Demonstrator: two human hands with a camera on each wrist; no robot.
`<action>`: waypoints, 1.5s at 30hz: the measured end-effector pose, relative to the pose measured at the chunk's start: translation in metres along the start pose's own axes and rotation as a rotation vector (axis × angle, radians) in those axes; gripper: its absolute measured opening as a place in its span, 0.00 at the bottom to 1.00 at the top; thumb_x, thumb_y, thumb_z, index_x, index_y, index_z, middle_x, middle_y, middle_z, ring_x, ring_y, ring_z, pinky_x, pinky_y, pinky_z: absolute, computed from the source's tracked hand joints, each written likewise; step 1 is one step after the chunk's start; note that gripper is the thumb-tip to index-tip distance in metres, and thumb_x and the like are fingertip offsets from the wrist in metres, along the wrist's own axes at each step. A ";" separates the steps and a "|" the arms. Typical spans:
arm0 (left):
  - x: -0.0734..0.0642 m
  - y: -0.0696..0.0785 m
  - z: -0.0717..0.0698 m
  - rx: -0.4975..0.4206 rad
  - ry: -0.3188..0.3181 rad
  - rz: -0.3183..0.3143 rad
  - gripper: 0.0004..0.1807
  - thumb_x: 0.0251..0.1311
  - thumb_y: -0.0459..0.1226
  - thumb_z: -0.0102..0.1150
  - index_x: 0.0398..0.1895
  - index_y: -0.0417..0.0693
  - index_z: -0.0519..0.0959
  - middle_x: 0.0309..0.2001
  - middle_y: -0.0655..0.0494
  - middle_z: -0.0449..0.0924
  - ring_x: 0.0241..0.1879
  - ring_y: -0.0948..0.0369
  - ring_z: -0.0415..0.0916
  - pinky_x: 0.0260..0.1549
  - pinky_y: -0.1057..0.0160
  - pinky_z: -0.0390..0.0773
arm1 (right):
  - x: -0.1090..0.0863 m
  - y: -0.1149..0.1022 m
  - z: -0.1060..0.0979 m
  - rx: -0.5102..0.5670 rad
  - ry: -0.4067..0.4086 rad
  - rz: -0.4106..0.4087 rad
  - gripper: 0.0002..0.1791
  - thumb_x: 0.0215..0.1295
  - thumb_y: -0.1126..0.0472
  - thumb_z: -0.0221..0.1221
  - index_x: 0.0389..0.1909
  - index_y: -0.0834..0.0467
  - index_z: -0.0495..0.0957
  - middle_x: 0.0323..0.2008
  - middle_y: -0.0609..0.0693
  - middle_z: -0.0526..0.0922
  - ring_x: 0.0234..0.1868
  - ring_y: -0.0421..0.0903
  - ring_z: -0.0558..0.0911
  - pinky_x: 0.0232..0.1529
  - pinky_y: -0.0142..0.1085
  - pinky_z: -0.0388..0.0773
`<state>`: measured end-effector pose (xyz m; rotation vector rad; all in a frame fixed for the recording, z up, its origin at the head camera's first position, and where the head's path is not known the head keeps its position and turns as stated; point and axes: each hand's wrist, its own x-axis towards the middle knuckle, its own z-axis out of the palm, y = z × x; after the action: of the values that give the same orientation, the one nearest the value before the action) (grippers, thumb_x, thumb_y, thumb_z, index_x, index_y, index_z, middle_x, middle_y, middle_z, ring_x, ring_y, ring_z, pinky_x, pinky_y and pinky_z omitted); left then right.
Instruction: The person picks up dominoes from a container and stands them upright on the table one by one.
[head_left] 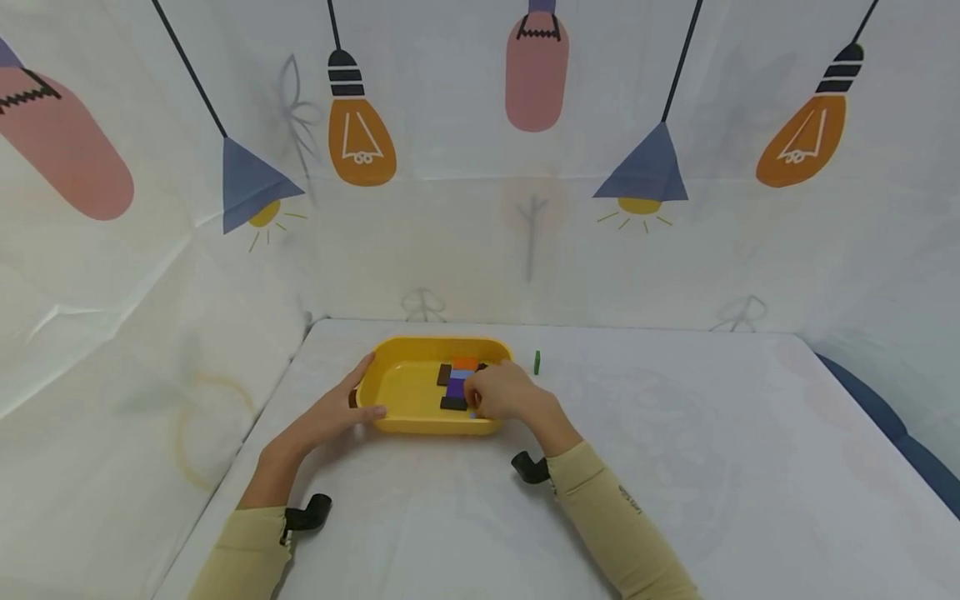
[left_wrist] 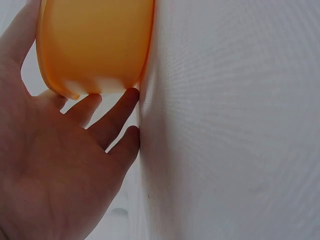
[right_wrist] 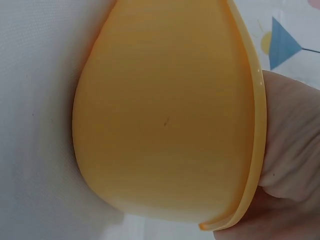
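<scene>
On the white table (head_left: 712,442): yellow tray (head_left: 405,385); small green block (head_left: 537,362).

One yellow tray (head_left: 401,387) and one green block (head_left: 537,362) show.

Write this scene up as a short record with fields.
Left hand: holds the yellow tray at its left end
Right hand: over the tray's right part; anything held is hidden
In tray: orange piece, light blue piece, purple piece, dark brown piece, black piece; others partly hidden
Outside tray: green piece, right of it, apart
Surface: white table
Backdrop: white sheet with printed lamps and bulbs
</scene>
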<state>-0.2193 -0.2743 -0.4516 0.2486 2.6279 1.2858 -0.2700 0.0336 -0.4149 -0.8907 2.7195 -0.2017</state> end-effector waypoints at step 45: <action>0.000 -0.002 0.002 -0.015 0.010 0.016 0.55 0.61 0.52 0.63 0.80 0.69 0.34 0.82 0.51 0.38 0.79 0.46 0.44 0.71 0.32 0.49 | 0.001 -0.002 -0.001 -0.081 0.000 -0.007 0.05 0.61 0.54 0.66 0.28 0.47 0.80 0.26 0.40 0.79 0.30 0.40 0.74 0.39 0.34 0.71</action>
<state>-0.2190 -0.2744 -0.4540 0.2623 2.6288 1.3154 -0.2702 0.0319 -0.4133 -0.9227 2.7416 -0.0939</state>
